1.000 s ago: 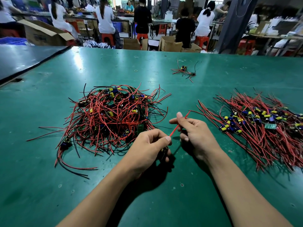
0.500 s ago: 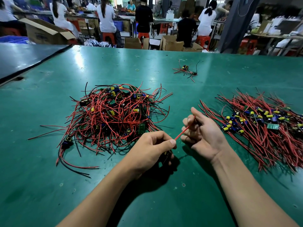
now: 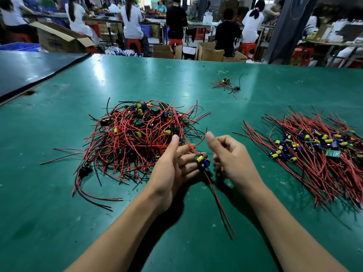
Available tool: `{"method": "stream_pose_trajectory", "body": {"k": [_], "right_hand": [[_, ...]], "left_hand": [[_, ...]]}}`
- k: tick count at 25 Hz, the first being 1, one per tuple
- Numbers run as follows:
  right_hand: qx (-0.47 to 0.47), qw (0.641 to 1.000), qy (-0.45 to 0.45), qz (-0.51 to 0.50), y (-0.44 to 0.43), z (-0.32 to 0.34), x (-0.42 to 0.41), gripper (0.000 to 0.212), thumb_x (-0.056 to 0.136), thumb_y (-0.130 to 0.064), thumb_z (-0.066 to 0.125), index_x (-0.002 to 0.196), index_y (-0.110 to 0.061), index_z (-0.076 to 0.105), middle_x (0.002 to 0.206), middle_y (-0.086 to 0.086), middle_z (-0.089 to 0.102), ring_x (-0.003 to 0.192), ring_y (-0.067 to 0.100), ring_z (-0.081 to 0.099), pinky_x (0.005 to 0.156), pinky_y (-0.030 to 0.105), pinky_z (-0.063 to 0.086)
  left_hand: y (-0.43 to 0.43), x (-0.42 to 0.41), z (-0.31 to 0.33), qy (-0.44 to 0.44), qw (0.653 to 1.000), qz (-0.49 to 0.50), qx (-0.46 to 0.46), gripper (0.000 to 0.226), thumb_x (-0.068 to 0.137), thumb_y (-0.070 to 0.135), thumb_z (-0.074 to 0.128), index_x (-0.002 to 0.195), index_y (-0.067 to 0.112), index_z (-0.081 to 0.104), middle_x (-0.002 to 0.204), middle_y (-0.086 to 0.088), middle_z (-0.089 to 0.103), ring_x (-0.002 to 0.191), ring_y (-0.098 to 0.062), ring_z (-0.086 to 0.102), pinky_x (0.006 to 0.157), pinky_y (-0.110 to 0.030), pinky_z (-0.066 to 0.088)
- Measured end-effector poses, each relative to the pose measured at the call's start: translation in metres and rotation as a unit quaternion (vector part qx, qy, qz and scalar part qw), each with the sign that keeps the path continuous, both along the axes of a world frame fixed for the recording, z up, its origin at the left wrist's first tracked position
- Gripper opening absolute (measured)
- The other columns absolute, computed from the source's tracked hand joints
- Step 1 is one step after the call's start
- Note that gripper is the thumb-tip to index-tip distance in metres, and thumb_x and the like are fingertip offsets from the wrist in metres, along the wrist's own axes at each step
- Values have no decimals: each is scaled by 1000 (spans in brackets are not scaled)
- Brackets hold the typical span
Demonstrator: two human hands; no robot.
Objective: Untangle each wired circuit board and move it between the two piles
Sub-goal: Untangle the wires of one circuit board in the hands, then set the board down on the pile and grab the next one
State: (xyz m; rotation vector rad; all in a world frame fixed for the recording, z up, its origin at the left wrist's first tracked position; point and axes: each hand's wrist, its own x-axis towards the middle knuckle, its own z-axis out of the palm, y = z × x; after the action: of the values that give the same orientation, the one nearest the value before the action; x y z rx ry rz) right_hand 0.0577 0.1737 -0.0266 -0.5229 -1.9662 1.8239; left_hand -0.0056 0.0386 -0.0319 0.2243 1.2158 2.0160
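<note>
Yellow-capped circuit board (image 3: 202, 161) on straight left fingers (image 3: 186, 148) — right fingers (image 3: 217, 160) just beside, loosely curled, empty.

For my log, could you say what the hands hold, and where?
One board, by its body, at the fingertips of the left hand; the right hand cannot be told.

Cannot see the far side of the right pile (image 3: 322, 154), cut by the picture's edge. Cannot count boards buried under wires in the left pile (image 3: 137, 138). Cannot tell whether the right hand (image 3: 229, 154) pinches anything, fingertips tucked behind the palm. Cannot follow the blurred wire ends (image 3: 225, 220) below the board (image 3: 202, 161) beside it. Cannot name a tiny ring (image 3: 168, 83).
</note>
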Motion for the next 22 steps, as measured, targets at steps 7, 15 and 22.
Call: {"method": "stream_pose_trajectory", "body": {"k": [7,15,22], "right_hand": [[315,945,-52,-73,2,-9,-4,28,83,-15,79,109,-18,73,103,5,68,94,18,64,95,31,48],[423,866,-183,-191,29,-7,6,42,90,-30,70,130,-18,63,123,11,57,118,32,51,103,45,42],[447,823,-298,-183,25,-16,5,44,97,-52,53,130,-25,63,132,9,59,125,32,46,100,43,35]], "left_hand": [[-5,1,-4,348,912,86,-200,21,99,31,54,113,20,67,91,9,74,80,1,68,75,-19,54],[-19,-4,-8,515,722,213,-411,33,90,15,61,123,12,57,114,-5,55,95,-27,60,88,-44,51],[-24,-6,-9,561,665,187,-456,41,88,28,63,128,23,56,118,1,58,91,-28,64,77,-43,55]]}}
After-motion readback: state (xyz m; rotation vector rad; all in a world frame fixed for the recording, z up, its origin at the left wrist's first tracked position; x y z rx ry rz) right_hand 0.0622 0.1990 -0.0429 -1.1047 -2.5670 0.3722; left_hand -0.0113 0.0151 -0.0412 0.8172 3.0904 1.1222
